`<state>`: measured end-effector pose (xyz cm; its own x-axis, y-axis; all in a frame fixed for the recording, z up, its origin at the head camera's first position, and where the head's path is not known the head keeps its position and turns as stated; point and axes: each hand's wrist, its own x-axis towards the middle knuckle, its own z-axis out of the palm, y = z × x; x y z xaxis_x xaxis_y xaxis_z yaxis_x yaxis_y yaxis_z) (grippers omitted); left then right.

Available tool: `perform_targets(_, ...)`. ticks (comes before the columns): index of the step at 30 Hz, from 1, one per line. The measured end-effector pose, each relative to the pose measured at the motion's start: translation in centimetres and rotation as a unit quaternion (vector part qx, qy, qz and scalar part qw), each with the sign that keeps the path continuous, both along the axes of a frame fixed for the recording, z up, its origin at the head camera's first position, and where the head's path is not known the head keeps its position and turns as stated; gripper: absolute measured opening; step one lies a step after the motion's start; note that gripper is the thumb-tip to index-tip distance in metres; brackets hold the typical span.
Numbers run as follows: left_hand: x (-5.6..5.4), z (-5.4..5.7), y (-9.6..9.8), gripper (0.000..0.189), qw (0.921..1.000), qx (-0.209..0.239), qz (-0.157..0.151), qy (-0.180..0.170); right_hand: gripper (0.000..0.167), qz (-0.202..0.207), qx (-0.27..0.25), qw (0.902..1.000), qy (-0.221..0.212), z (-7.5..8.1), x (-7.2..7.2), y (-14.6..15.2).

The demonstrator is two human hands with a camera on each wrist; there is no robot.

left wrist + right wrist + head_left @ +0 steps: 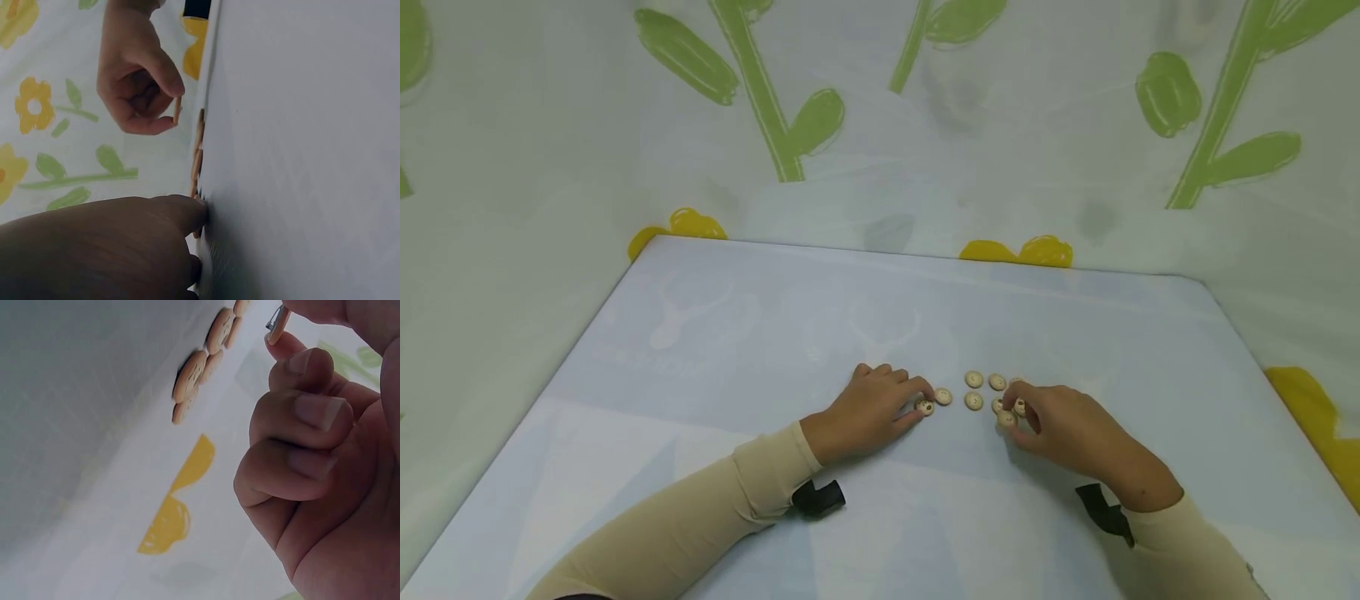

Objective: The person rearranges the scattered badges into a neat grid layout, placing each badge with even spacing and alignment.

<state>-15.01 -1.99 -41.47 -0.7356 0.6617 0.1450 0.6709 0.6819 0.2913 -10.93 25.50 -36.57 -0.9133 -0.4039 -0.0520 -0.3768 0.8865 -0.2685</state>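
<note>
My left hand (pixel 868 412) lies low over the table, thumb and index finger pinching a small round wooden badge (pixel 924 407) at the surface. Just beyond those fingertips is another wooden badge (pixel 943 397). Raised above the table, my right hand (pixel 1071 425) pinches a badge (pixel 1007 418) by its edges between thumb and index finger. A metal pin clasp (pixel 273 319) shows on its back in the right wrist view. Its other fingers are curled toward the palm. Several more badges (pixel 973 401) lie in two short rows, partly covered by the right hand.
A pale, faintly patterned cloth covers the table (pixel 737 333). Behind it hangs a white backdrop (pixel 880 167) with green leaves and yellow flowers. Black straps (pixel 818 500) are at both wrists, by the beige sleeves (pixel 700 517).
</note>
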Motion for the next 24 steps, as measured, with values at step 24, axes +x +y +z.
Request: perform_targets(24,0.0,-0.1,-0.1,0.022,1.0000,0.003,0.001,-0.006,0.018,-0.009,0.005,0.9971,-0.076,-0.1,-0.2,1.1)
